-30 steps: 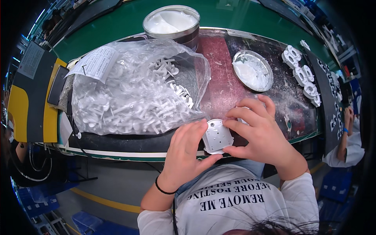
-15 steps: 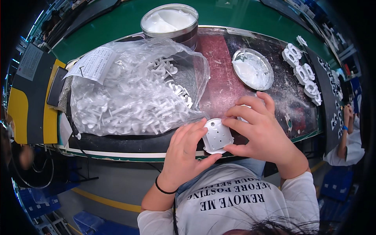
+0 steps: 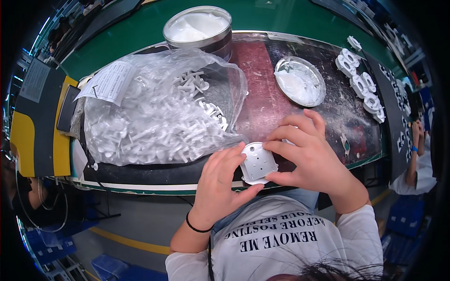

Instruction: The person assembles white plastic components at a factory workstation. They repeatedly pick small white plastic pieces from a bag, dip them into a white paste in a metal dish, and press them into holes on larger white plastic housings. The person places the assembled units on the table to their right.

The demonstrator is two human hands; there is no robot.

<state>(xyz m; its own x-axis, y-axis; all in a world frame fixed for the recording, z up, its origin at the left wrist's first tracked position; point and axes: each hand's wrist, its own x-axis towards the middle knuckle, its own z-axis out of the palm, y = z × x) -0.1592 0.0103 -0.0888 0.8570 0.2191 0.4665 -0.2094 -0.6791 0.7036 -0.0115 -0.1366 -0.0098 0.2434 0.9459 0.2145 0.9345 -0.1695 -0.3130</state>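
Note:
Between my two hands, at the front edge of the table, is a flat white housing plate (image 3: 259, 164) with a rounded top and several small holes. My left hand (image 3: 223, 175) grips it along its left side, thumb stretched along the lower edge. The fingers and thumb of my right hand (image 3: 304, 152) close on its right side. Something small and pale shows behind the right fingers, too hidden to name. Just left of the plate lies a clear plastic bag (image 3: 154, 117) full of small white stemmed parts.
A tin (image 3: 199, 30) of white paste stands at the back. Right of it lies a round lid (image 3: 301, 82) with white paste. Several white ring-shaped parts (image 3: 360, 84) line the right side. A yellow and grey machine (image 3: 40, 119) stands at the left; another person's arm (image 3: 414, 159) shows far right.
The whole view has shifted slightly. Both hands keep their hold on the plate, with hardly any other movement.

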